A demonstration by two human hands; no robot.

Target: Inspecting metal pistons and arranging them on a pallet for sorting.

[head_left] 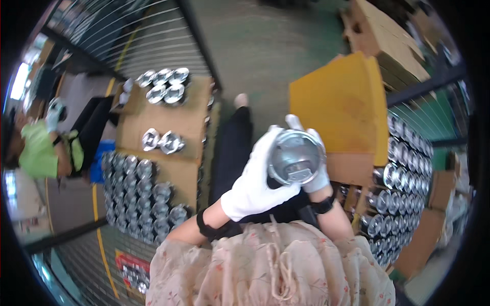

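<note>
Both my hands wear white gloves, and between them is a round, shiny silver metal part (296, 153) with a raised rim and a small recess on its near side. My left hand (255, 178) curls round its left and lower side. From the right, my right hand (319, 171) grips the edge, its fingers partly hidden behind the part. The exact kind of part cannot be made out.
To the left, several similar metal parts (138, 199) stand in rows beside a cardboard sheet (153, 122) holding a few more. At right are a yellow board (337, 104) and more stacked parts (398, 178). A co-worker in a green top (41, 148) is at far left.
</note>
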